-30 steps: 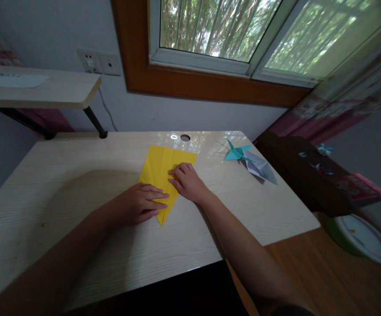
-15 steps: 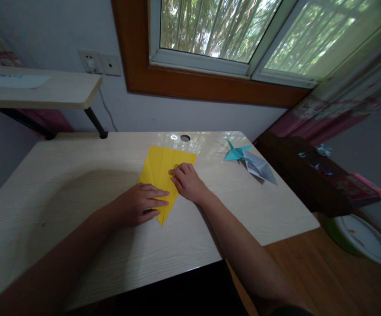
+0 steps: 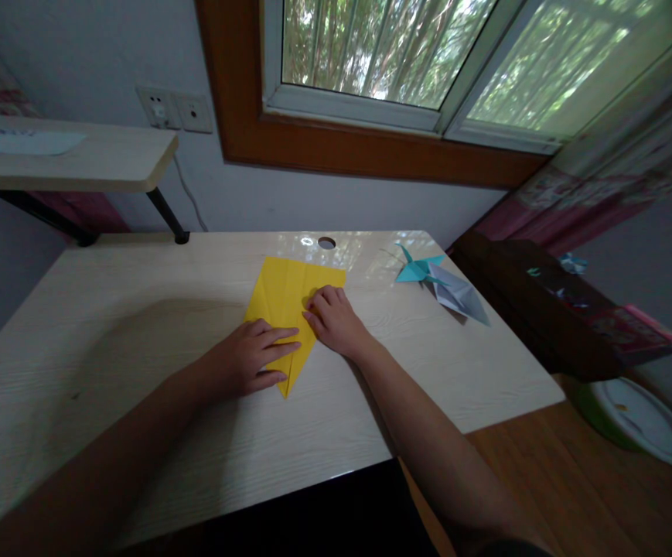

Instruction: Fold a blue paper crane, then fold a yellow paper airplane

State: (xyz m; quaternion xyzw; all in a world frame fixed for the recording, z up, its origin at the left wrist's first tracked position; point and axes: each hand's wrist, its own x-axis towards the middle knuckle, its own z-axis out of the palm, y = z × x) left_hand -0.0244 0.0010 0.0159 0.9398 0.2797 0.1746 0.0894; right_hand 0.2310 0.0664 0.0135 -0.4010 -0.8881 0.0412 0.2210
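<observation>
One yellow paper point(image 3: 284, 288): lies on the middle of the worktop point(image 3: 155, 333), folded into a kite-like shape, its broad end toward the wall and its narrow tip toward the person; crease lines run along it.
Left hand point(image 3: 253, 357): palm down over the lower left part of the yellow paper, its fingers spread across the sheet.
Right hand point(image 3: 336, 321): on the right side of the same sheet, fingers curled and fingertips near its middle; whether they pinch the paper, I cannot tell.
Folded pieces: to the right, well apart from the hands, a teal folded paper point(image 3: 414, 271) sits against a pale grey folded paper point(image 3: 462, 295).
Worktop back edge: a round hole point(image 3: 327, 243) beyond the yellow paper.
Left rear: a raised shelf point(image 3: 121, 164) on black legs, a white sheet point(image 3: 22, 142) on top.
Wall: two sockets point(image 3: 195, 114) beside a brown-framed window point(image 3: 364, 54).
Floor, right: a white and green basin point(image 3: 646, 422).
</observation>
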